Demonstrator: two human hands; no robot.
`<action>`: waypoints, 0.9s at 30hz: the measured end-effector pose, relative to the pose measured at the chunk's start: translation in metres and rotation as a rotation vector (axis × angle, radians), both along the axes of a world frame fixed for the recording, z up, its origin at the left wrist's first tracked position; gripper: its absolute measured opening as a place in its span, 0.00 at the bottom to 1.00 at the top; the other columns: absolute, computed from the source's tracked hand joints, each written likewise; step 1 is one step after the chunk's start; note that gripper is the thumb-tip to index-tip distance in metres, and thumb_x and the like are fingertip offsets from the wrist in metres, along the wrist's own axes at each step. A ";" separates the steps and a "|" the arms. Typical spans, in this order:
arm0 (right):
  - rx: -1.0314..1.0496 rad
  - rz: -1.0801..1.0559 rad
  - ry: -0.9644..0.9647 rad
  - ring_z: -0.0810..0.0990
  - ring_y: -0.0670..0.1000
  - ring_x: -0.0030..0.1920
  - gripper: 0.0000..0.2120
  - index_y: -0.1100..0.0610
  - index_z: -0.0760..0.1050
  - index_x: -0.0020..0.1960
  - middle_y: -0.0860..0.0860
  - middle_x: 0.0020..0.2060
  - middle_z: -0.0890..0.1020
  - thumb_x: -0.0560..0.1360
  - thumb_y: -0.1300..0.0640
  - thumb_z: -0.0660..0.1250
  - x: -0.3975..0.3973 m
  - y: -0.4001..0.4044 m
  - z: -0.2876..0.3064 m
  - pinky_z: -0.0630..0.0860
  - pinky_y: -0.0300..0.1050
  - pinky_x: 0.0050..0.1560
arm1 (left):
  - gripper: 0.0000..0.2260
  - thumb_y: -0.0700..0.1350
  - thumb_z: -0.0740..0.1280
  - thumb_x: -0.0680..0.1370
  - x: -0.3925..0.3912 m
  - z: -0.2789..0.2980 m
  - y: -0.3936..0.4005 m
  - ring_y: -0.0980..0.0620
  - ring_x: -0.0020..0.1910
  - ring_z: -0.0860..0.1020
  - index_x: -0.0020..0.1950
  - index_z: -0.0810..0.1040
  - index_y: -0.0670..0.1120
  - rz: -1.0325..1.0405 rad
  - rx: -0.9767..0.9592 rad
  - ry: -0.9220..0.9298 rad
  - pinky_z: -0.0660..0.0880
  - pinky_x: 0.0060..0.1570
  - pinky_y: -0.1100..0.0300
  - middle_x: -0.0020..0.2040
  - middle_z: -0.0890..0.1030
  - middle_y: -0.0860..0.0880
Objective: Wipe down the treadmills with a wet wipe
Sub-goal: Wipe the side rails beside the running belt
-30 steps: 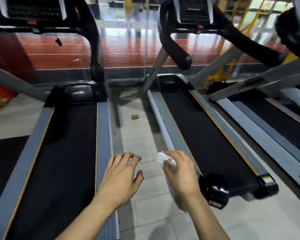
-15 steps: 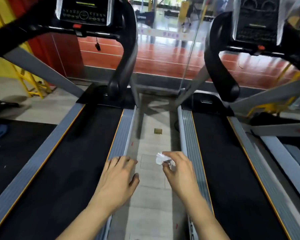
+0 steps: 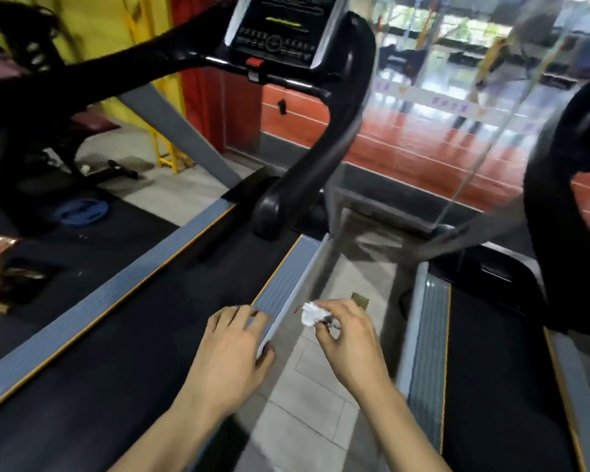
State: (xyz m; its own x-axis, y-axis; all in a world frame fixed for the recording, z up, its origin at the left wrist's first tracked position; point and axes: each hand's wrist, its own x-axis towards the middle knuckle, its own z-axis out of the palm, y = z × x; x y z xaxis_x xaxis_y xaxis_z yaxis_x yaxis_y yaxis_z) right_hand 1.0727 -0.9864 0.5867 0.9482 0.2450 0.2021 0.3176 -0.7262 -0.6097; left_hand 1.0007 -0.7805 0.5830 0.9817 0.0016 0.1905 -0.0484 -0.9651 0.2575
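Observation:
Two treadmills stand side by side with a tiled gap between them. The left treadmill (image 3: 171, 301) has a black belt, grey side rails, black handlebars and a console (image 3: 280, 32) at the top. Only the belt, one grey rail and a black handlebar of the right treadmill (image 3: 491, 369) show. My left hand (image 3: 232, 356) hovers, fingers relaxed, over the left treadmill's right side rail (image 3: 286, 277). My right hand (image 3: 348, 338) pinches a crumpled white wet wipe (image 3: 312, 313) above the gap.
The tiled floor strip (image 3: 321, 403) between the machines holds a small brass-coloured square (image 3: 360, 299). A blue weight plate (image 3: 82, 211) and dark gym equipment (image 3: 31, 131) lie at the left. A glass wall (image 3: 457, 131) runs behind the treadmills.
My view has swung left and up, bringing the left treadmill's console and the gym gear at the left into sight. Both hands keep their pose; the right still pinches the wipe.

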 end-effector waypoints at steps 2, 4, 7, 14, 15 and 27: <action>-0.012 0.109 0.001 0.74 0.40 0.55 0.17 0.41 0.78 0.62 0.36 0.54 0.76 0.76 0.56 0.69 0.022 0.007 -0.007 0.74 0.45 0.60 | 0.18 0.56 0.56 0.76 0.003 -0.006 -0.004 0.49 0.59 0.76 0.60 0.79 0.54 0.075 -0.017 0.004 0.71 0.62 0.52 0.57 0.78 0.55; -0.016 0.201 0.028 0.75 0.42 0.55 0.16 0.42 0.78 0.62 0.36 0.54 0.76 0.76 0.56 0.70 0.040 0.013 -0.017 0.74 0.46 0.60 | 0.17 0.56 0.57 0.76 0.004 -0.013 -0.009 0.48 0.58 0.76 0.58 0.79 0.53 0.160 -0.039 0.017 0.71 0.61 0.52 0.56 0.78 0.54; 0.003 0.343 0.072 0.76 0.43 0.55 0.17 0.43 0.78 0.62 0.37 0.54 0.76 0.76 0.58 0.70 0.059 0.022 -0.033 0.75 0.46 0.60 | 0.17 0.56 0.58 0.75 -0.002 -0.027 -0.018 0.46 0.55 0.78 0.56 0.80 0.52 0.311 -0.039 0.054 0.73 0.58 0.51 0.54 0.79 0.52; 0.002 0.609 0.162 0.78 0.47 0.55 0.17 0.46 0.79 0.63 0.42 0.54 0.78 0.76 0.59 0.69 0.069 0.062 -0.096 0.76 0.52 0.59 | 0.19 0.57 0.57 0.75 -0.035 -0.085 -0.020 0.42 0.55 0.77 0.58 0.79 0.49 0.542 -0.014 0.220 0.72 0.57 0.48 0.54 0.79 0.49; -0.013 0.632 0.175 0.78 0.47 0.54 0.17 0.46 0.78 0.63 0.42 0.54 0.78 0.76 0.58 0.69 0.069 0.067 -0.105 0.76 0.52 0.58 | 0.20 0.57 0.57 0.75 -0.038 -0.095 -0.019 0.42 0.56 0.77 0.59 0.79 0.49 0.568 -0.026 0.244 0.72 0.57 0.48 0.55 0.78 0.49; -0.080 0.705 0.264 0.78 0.43 0.54 0.16 0.46 0.78 0.64 0.42 0.55 0.78 0.77 0.58 0.69 0.083 0.150 -0.251 0.72 0.34 0.54 | 0.22 0.57 0.53 0.77 -0.035 -0.240 0.031 0.42 0.59 0.75 0.59 0.78 0.47 0.724 -0.137 0.302 0.70 0.63 0.46 0.57 0.78 0.47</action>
State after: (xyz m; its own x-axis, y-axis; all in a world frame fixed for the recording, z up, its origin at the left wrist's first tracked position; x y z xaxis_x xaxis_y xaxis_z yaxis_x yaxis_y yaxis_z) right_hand 1.1559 -0.8360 0.3359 0.5761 0.8156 -0.0538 0.5736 -0.4503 -0.6842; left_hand 0.9655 -0.7495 0.3429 0.7371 0.6628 -0.1320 0.6693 -0.6890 0.2780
